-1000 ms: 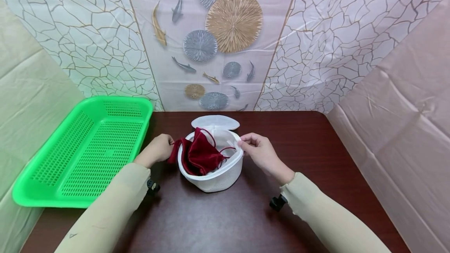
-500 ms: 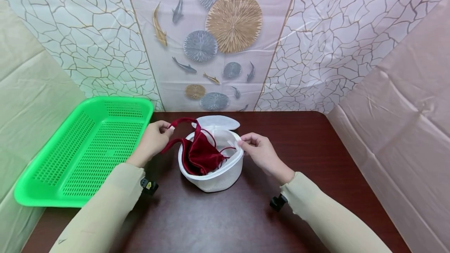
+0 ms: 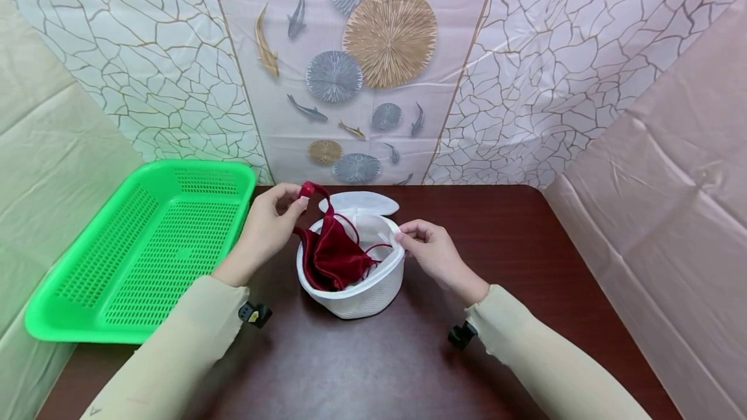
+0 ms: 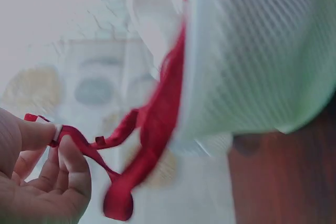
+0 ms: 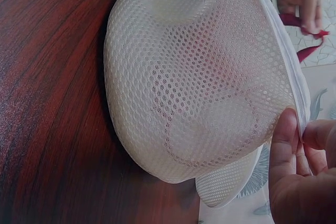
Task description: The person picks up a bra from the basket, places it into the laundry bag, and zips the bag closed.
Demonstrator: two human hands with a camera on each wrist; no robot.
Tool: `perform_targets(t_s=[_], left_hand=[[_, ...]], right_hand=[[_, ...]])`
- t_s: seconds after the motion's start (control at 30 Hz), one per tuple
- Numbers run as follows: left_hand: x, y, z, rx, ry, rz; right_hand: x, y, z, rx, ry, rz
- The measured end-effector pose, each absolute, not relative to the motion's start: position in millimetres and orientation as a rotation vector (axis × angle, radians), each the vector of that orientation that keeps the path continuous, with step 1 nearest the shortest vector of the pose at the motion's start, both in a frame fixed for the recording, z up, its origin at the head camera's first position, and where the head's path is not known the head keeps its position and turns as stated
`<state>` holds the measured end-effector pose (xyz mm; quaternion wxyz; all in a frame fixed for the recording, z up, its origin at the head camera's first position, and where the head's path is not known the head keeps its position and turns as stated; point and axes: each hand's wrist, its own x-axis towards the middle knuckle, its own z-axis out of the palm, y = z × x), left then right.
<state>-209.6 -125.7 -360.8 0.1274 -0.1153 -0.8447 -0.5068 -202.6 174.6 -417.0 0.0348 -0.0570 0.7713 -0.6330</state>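
Observation:
A dark red bra [image 3: 338,258] lies partly inside a white mesh laundry bag [image 3: 367,303] on the table. One end of its red band rises over the far left rim, pinched between the thumb and fingers of my left hand [image 3: 268,225]. A white tag shows at that end in the left wrist view, where a loop of red band [image 4: 119,198] hangs below the bag's rim. My right hand [image 3: 434,255] pinches the bag's right rim between thumb and fingers. The bag's round lid [image 3: 358,202] is folded back behind it. Through the mesh, the bra's lower part shows only faintly.
A green perforated plastic basket [image 3: 142,258] stands at the left of the dark wood table [image 3: 373,374]. Patterned cloth [image 3: 350,135] hangs along the table's far edge, with plain cloth at both sides.
My left hand has moved from the bag's left side up and to the right, lifting the band's end above the far left rim. My right hand and the bag have stayed put.

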Motion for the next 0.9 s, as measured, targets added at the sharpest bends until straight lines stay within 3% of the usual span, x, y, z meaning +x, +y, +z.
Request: perform_targets(t_s=[0.27, 0.5, 0.73, 0.9], left_hand=[[-189, -96, -346, -0.635, -2.361, -1.536], [-176, -68, -356, -0.919, -2.320, -1.575], [-174, -55, -395, -0.840, -2.691, -1.273], [-177, -60, -396, -0.831, -2.683, -1.305]], right_hand=[[-202, 175, -417, -0.175, 2.371, -1.946], [-202, 175, -419, -0.161, 2.387, -1.951], [-202, 176, -422, -0.162, 2.376, -1.943], [-202, 178, -423, -0.148, 2.370, -1.949]])
